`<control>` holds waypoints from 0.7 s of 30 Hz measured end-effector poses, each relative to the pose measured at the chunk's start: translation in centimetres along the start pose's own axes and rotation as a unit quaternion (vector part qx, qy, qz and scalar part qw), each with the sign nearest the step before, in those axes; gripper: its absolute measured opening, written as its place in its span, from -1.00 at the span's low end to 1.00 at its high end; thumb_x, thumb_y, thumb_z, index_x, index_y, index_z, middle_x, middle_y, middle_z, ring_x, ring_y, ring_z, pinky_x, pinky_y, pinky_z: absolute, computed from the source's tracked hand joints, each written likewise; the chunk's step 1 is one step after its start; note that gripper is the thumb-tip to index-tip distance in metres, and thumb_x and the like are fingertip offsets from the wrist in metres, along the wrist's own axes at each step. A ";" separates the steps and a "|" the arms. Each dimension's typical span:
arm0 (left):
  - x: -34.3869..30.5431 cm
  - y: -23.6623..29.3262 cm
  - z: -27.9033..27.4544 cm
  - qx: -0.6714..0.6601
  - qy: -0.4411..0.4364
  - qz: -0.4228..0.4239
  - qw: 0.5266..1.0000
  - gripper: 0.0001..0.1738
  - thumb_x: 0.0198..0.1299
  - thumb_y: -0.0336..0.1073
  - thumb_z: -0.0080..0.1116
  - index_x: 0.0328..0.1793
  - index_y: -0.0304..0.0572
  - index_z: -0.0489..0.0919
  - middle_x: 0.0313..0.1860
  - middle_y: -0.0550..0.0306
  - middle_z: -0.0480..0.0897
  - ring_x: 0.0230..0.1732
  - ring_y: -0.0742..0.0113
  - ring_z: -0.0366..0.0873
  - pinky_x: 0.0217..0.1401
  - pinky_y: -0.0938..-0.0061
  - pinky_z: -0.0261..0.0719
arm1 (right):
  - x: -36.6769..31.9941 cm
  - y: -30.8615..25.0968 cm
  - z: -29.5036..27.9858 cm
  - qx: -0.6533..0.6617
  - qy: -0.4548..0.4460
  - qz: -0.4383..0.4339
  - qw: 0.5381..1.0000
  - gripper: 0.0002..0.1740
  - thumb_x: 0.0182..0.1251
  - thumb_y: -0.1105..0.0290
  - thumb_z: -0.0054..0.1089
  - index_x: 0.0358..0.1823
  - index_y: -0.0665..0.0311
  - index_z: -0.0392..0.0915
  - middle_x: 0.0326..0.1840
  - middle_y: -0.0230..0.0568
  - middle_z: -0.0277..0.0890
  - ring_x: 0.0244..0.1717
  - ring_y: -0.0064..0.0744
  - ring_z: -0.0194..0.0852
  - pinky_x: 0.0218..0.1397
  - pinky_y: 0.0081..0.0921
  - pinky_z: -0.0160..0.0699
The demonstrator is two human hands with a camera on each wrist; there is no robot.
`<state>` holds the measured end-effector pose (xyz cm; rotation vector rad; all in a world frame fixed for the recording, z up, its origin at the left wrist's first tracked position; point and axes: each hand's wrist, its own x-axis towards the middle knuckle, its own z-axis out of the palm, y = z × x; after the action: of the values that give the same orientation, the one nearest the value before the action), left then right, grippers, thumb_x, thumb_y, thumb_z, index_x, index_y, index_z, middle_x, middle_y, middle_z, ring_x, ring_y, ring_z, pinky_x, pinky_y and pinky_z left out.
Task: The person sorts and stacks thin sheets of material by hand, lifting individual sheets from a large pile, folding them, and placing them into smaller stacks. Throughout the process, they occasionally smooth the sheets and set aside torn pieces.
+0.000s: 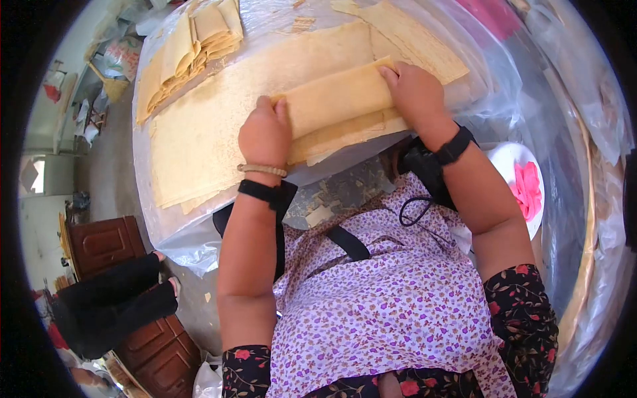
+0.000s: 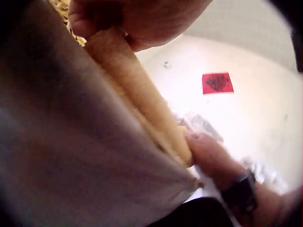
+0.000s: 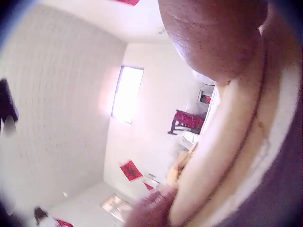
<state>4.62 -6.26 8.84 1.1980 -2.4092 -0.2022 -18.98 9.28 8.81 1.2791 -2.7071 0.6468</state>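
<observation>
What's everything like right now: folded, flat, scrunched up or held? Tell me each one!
Folded sheet: folded into a strip, held at both ends
Left hand: gripping the sheet's left end
Right hand: gripping its right end
Large sheets: spread flat
Sheet pile: folded, stacked
Plastic cover: wrinkled
Pink cloth: crumpled

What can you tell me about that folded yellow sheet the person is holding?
The folded sheet is pale yellow and smooth-looking; what it is made of I can't tell. It forms a long, narrow strip with a rounded edge, over similar sheets near the edge of the table. The left grip holds one end, the right grip the other.
</observation>
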 end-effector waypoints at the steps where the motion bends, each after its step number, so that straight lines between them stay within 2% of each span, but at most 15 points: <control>1: 0.1 0.3 0.0 0.015 -0.010 -0.005 1.000 -0.62 0.45 -0.01 0.12 -0.21 -0.21 0.57 -0.35 -0.22 0.73 -0.29 -0.24 0.71 -0.25 -0.02 0.65 | 0.0 -0.5 -0.2 0.003 0.009 0.014 1.000 -0.58 0.48 0.01 0.17 0.04 0.22 0.68 -0.20 0.06 0.73 -0.14 0.13 0.69 -0.04 -0.03 0.61; 3: 0.4 0.4 0.2 0.030 -0.028 -0.003 0.999 -0.62 0.44 -0.01 0.11 -0.20 -0.20 0.57 -0.34 -0.21 0.73 -0.27 -0.28 0.71 -0.24 -0.05 0.66 | -0.1 -1.5 -0.8 0.008 0.027 0.044 0.999 -0.56 0.46 0.00 0.18 0.17 0.12 0.65 -0.04 0.01 0.74 0.04 0.06 0.68 0.14 -0.03 0.59; 4: 0.6 0.2 0.3 0.031 -0.035 0.004 0.999 -0.63 0.43 -0.01 0.12 -0.19 -0.20 0.57 -0.34 -0.21 0.73 -0.28 -0.27 0.71 -0.25 -0.04 0.66 | -0.1 -2.0 -1.1 0.001 0.098 -0.052 0.994 -0.54 0.46 -0.02 0.17 0.20 0.09 0.64 0.08 -0.03 0.69 0.16 0.03 0.61 0.24 0.00 0.51; 6: 1.2 -0.2 0.3 0.041 -0.045 0.010 0.998 -0.64 0.42 -0.02 0.13 -0.18 -0.20 0.58 -0.35 -0.20 0.73 -0.30 -0.25 0.72 -0.26 -0.03 0.66 | -0.2 -3.6 -1.3 -0.007 0.235 -0.243 0.941 -0.49 0.44 -0.08 0.16 0.25 0.04 0.60 0.31 -0.12 0.58 0.40 -0.03 0.46 0.42 0.08 0.35; 8: 1.3 0.2 0.2 0.055 -0.060 0.016 0.997 -0.64 0.41 -0.01 0.14 -0.17 -0.19 0.58 -0.35 -0.20 0.73 -0.30 -0.24 0.72 -0.26 -0.04 0.66 | -2.1 -4.8 0.4 -0.009 0.079 -0.321 0.944 -0.42 0.43 -0.15 0.15 0.35 -0.06 0.56 0.49 -0.20 0.43 0.55 -0.04 0.26 0.52 0.18 0.15; 9: 1.3 0.8 -0.3 0.063 -0.080 -0.006 0.995 -0.65 0.40 -0.03 0.16 -0.14 -0.20 0.60 -0.31 -0.22 0.73 -0.26 -0.24 0.72 -0.22 -0.03 0.66 | -2.9 -4.9 1.2 -0.012 0.001 -0.356 0.934 -0.39 0.42 -0.18 0.15 0.40 -0.11 0.53 0.57 -0.23 0.35 0.62 -0.04 0.16 0.58 0.23 0.05; 11: 1.4 2.1 -1.7 0.077 -0.115 -0.055 0.989 -0.66 0.39 -0.06 0.19 -0.08 -0.22 0.64 -0.22 -0.26 0.74 -0.18 -0.23 0.72 -0.13 -0.02 0.65 | -3.4 -4.5 2.1 -0.008 0.004 -0.337 0.942 -0.34 0.40 -0.22 0.14 0.45 -0.17 0.49 0.59 -0.26 0.34 0.64 0.01 0.13 0.56 0.31 0.03; 14: 1.1 1.6 -2.5 0.090 0.026 0.080 0.992 -0.66 0.36 -0.15 0.21 0.10 -0.21 0.66 0.02 -0.23 0.73 -0.01 -0.16 0.70 0.03 0.03 0.65 | -4.0 -4.0 2.6 -0.006 0.000 -0.334 0.943 -0.31 0.39 -0.25 0.14 0.49 -0.23 0.46 0.61 -0.28 0.33 0.66 0.04 0.11 0.55 0.38 0.01; 17: 1.8 -0.2 -1.7 -0.035 -0.124 0.237 0.963 -0.61 0.32 -0.23 0.24 0.23 -0.19 0.63 0.22 -0.18 0.67 0.14 -0.12 0.65 0.16 0.06 0.63 | -3.6 -4.2 2.1 0.006 -0.011 -0.333 0.943 -0.31 0.37 -0.22 0.20 0.47 -0.18 0.48 0.60 -0.26 0.34 0.64 0.04 0.14 0.54 0.36 0.04; 18: 1.6 0.1 -1.8 -0.043 -0.101 0.254 0.961 -0.60 0.30 -0.25 0.25 0.24 -0.18 0.64 0.25 -0.14 0.67 0.18 -0.13 0.64 0.19 0.06 0.63 | -3.4 -4.3 1.9 0.015 -0.014 -0.336 0.942 -0.31 0.36 -0.21 0.22 0.45 -0.15 0.50 0.60 -0.24 0.35 0.63 0.04 0.16 0.55 0.34 0.05; 19: 1.9 -0.5 -1.8 -0.046 -0.081 0.268 0.959 -0.58 0.30 -0.28 0.25 0.27 -0.17 0.62 0.20 -0.14 0.68 0.14 -0.14 0.64 0.19 0.06 0.62 | -3.1 -4.3 1.6 0.041 -0.018 -0.323 0.945 -0.35 0.33 -0.12 0.29 0.41 -0.09 0.53 0.56 -0.21 0.38 0.60 0.03 0.22 0.55 0.28 0.11; 20: 2.6 -0.6 -1.6 -0.027 -0.060 0.261 0.963 -0.59 0.23 -0.24 0.27 0.21 -0.09 0.63 0.02 -0.04 0.73 0.03 -0.05 0.67 0.09 0.12 0.64 | -3.0 -4.1 1.3 0.067 -0.026 -0.307 0.949 -0.38 0.30 -0.03 0.36 0.36 -0.03 0.56 0.52 -0.18 0.41 0.56 0.03 0.27 0.55 0.21 0.17; 21: 3.1 -0.5 -2.4 -0.033 -0.091 0.211 0.973 -0.55 0.18 -0.22 0.32 0.21 -0.09 0.63 -0.01 -0.07 0.73 -0.01 -0.07 0.68 0.05 0.12 0.64 | -3.0 -4.0 0.8 0.113 -0.022 -0.301 0.947 -0.43 0.22 0.09 0.42 0.27 0.03 0.60 0.44 -0.16 0.48 0.51 -0.01 0.34 0.54 0.14 0.22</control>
<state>4.48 -8.83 11.83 0.6377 -2.7252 -0.2664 -13.95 8.85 8.75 2.0607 -2.1149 0.8569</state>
